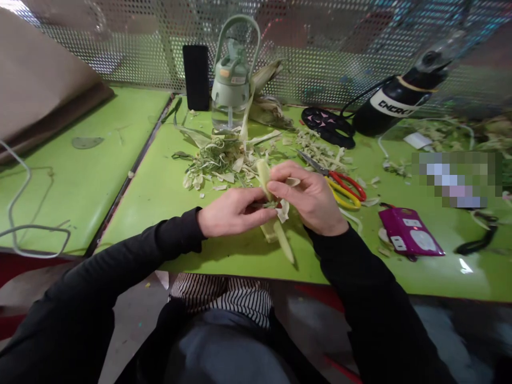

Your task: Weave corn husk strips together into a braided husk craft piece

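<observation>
My left hand (238, 212) pinches the lower part of a pale green corn husk bundle (263, 173) between thumb and fingers. The fingers of my right hand (310, 197) close on the upper part of it from the other side. Small green bits stick out between the two hands. Below them a longer pointed husk strip (284, 242) hangs or lies over the table; I cannot tell which. Just beyond my hands is a heap of husk scraps (224, 157). Scissors (346, 186) with red and yellow handles lie beside my right hand.
Behind the scraps stand a clear water bottle (231, 88) and a black phone (196, 77). A dark bottle (390, 104) and a black controller-like object (328, 127) are at back right. Nearer lies a purple power strip (410, 233). A perforated metal screen (320, 48) closes the back.
</observation>
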A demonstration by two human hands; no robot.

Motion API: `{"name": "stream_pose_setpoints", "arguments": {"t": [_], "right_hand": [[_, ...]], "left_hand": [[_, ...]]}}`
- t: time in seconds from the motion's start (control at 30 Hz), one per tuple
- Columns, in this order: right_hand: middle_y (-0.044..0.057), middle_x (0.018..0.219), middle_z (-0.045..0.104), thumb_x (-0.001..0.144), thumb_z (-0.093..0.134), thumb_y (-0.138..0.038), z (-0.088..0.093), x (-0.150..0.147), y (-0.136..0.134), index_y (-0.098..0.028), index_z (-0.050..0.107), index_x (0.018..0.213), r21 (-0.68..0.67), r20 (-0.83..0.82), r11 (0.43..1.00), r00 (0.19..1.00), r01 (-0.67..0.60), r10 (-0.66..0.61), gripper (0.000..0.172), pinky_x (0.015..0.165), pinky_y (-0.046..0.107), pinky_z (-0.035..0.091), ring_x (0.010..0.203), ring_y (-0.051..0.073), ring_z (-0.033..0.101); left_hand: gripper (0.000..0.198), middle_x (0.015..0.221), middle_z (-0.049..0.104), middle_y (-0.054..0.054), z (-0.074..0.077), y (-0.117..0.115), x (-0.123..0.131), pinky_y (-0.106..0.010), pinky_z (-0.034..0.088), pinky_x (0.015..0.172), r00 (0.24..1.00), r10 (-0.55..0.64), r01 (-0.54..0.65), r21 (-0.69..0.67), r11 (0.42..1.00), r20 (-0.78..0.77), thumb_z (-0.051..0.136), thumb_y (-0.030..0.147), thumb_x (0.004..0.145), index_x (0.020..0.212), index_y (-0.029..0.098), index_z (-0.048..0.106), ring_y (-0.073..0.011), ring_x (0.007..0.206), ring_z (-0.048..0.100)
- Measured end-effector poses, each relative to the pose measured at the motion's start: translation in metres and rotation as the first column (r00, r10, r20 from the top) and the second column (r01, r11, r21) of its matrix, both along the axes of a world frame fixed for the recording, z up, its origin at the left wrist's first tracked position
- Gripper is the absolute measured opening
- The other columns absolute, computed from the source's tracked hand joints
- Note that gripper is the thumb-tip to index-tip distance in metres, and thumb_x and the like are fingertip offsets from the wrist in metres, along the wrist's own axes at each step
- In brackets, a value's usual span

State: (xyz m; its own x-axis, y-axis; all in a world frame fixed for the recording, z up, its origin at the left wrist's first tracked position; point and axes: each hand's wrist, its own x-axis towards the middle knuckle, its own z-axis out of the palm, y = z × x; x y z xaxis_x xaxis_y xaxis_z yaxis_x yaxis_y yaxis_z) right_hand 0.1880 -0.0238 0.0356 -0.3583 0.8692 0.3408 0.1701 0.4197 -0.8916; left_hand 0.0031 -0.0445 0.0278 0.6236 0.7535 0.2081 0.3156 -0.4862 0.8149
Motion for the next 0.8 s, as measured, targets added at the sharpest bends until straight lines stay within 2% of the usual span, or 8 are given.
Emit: {"name": "stream_pose_setpoints", "arguments": {"t": [0.13, 0.23, 0.3, 0.43, 0.53, 0.63, 0.7, 0.8], "right_hand": [[-0.004, 0.07, 0.053, 0.086, 0.069, -0.036, -0.004, -0.004, -0.003, -0.023, 0.062, 0.078, -0.133, -0.095, 0.991, 0.995, 0.024, -0.037, 0.016, 0.058, 0.024, 0.048, 0.062, 0.01, 0.052], [-0.004, 0.07, 0.053, 0.085, 0.069, -0.04, -0.01, -0.007, -0.005, -0.024, 0.061, 0.081, -0.2, -0.189, 0.978, 0.977, 0.062, -0.101, 0.018, 0.05, 0.022, 0.045, 0.058, 0.009, 0.05], [-0.004, 0.071, 0.054, 0.085, 0.069, -0.042, -0.013, -0.008, -0.005, -0.024, 0.06, 0.08, -0.197, -0.195, 0.977, 0.973, 0.083, -0.122, 0.02, 0.047, 0.022, 0.044, 0.056, 0.009, 0.05], [-0.004, 0.068, 0.056, 0.086, 0.068, -0.041, -0.009, -0.008, -0.008, -0.024, 0.067, 0.083, -0.136, -0.107, 0.989, 0.991, 0.066, -0.08, 0.018, 0.052, 0.023, 0.045, 0.058, 0.01, 0.051], [-0.001, 0.076, 0.063, 0.086, 0.069, -0.04, -0.007, -0.009, -0.011, -0.023, 0.073, 0.083, -0.064, -0.012, 0.997, 0.999, 0.047, -0.048, 0.018, 0.062, 0.026, 0.049, 0.069, 0.012, 0.057], [0.0, 0.078, 0.064, 0.085, 0.07, -0.038, -0.01, -0.01, -0.013, -0.024, 0.075, 0.077, -0.004, -0.057, 0.992, 0.99, 0.126, -0.126, 0.017, 0.07, 0.028, 0.05, 0.075, 0.014, 0.06], [0.0, 0.079, 0.065, 0.085, 0.07, -0.037, -0.014, -0.011, -0.013, -0.025, 0.075, 0.078, -0.017, -0.083, 0.988, 0.985, 0.154, -0.155, 0.016, 0.072, 0.029, 0.05, 0.075, 0.014, 0.06], [0.0, 0.078, 0.064, 0.085, 0.07, -0.04, -0.019, -0.012, -0.011, -0.025, 0.075, 0.078, -0.048, -0.044, 0.985, 0.984, 0.168, -0.17, 0.017, 0.073, 0.031, 0.051, 0.075, 0.015, 0.06]], "left_hand": [[0.03, 0.058, 0.036, 0.008, 0.002, -0.002, 0.001, -0.022, 0.029, 0.052, 0.998, 0.013, -0.014, 0.007, 1.0, 0.057, 0.053, 0.035, 0.091, 0.07, 0.02, 0.038, -0.0064, 0.051, 0.033], [0.026, 0.059, 0.038, 0.007, 0.002, -0.003, 0.001, -0.021, 0.03, 0.053, 0.996, 0.023, -0.026, 0.039, 0.999, 0.082, 0.053, 0.03, 0.091, 0.071, 0.02, 0.039, -0.0068, 0.052, 0.035], [0.027, 0.059, 0.039, 0.007, 0.001, -0.005, 0.002, -0.021, 0.031, 0.053, 0.996, 0.036, -0.04, 0.045, 0.998, 0.086, 0.055, 0.032, 0.091, 0.071, 0.019, 0.041, -0.0067, 0.052, 0.036], [0.032, 0.058, 0.039, 0.007, 0.0, -0.007, 0.003, -0.021, 0.032, 0.053, 0.994, 0.047, -0.048, 0.009, 0.999, 0.1, 0.051, 0.038, 0.094, 0.069, 0.018, 0.044, -0.0063, 0.052, 0.037], [0.03, 0.061, 0.044, 0.005, -0.001, -0.006, 0.002, -0.021, 0.035, 0.056, 0.991, 0.053, -0.052, -0.006, 0.999, 0.125, 0.045, 0.034, 0.096, 0.072, 0.016, 0.051, -0.0067, 0.055, 0.041], [0.026, 0.064, 0.049, 0.004, -0.004, -0.005, 0.001, -0.021, 0.037, 0.057, 0.989, 0.051, -0.05, -0.012, 0.999, 0.135, 0.046, 0.03, 0.095, 0.079, 0.014, 0.059, -0.0069, 0.057, 0.043], [0.024, 0.063, 0.05, 0.004, -0.007, -0.005, 0.002, -0.021, 0.037, 0.057, 0.99, 0.05, -0.048, -0.015, 0.999, 0.134, 0.047, 0.028, 0.094, 0.081, 0.014, 0.062, -0.0069, 0.056, 0.043], [0.026, 0.06, 0.047, 0.005, -0.012, -0.005, 0.004, -0.021, 0.035, 0.055, 0.99, 0.068, -0.066, -0.022, 0.998, 0.122, 0.048, 0.028, 0.093, 0.073, 0.015, 0.057, -0.0069, 0.054, 0.04]]}}
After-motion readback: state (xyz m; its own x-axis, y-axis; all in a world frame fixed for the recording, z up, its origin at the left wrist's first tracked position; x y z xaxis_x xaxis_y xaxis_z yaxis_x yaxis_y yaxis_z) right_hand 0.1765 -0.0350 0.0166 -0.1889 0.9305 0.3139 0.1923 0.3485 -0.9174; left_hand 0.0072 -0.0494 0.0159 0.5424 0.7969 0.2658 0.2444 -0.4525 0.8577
